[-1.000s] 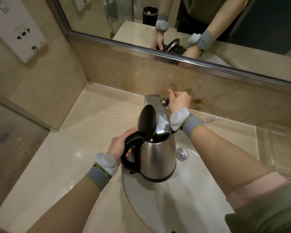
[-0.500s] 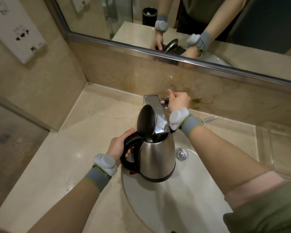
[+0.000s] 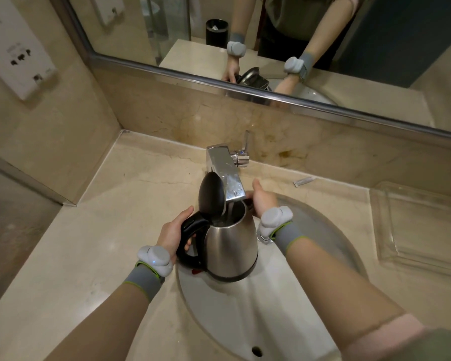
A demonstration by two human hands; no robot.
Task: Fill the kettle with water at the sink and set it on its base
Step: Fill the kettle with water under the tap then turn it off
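Note:
A steel kettle (image 3: 231,247) with a black handle and its black lid (image 3: 211,195) flipped up hangs over the white sink basin (image 3: 248,319). My left hand (image 3: 173,234) grips the handle. The chrome tap spout (image 3: 225,173) reaches over the kettle's mouth, and a stream of water runs into it. My right hand (image 3: 262,198) rests against the kettle's far upper side by the spout lip, fingers curled around it. The tap lever (image 3: 246,143) stands upright, free of any hand. No kettle base is in view.
A beige marble counter (image 3: 89,243) surrounds the basin. A clear glass tray (image 3: 422,230) lies at the right. A small wrapped item (image 3: 303,181) sits near the back wall. A mirror (image 3: 271,35) runs above, and a socket panel (image 3: 13,48) hangs on the left wall.
My right hand left the tap lever and came down to the kettle's far side. Water now flows into the kettle. The kettle stays under the spout.

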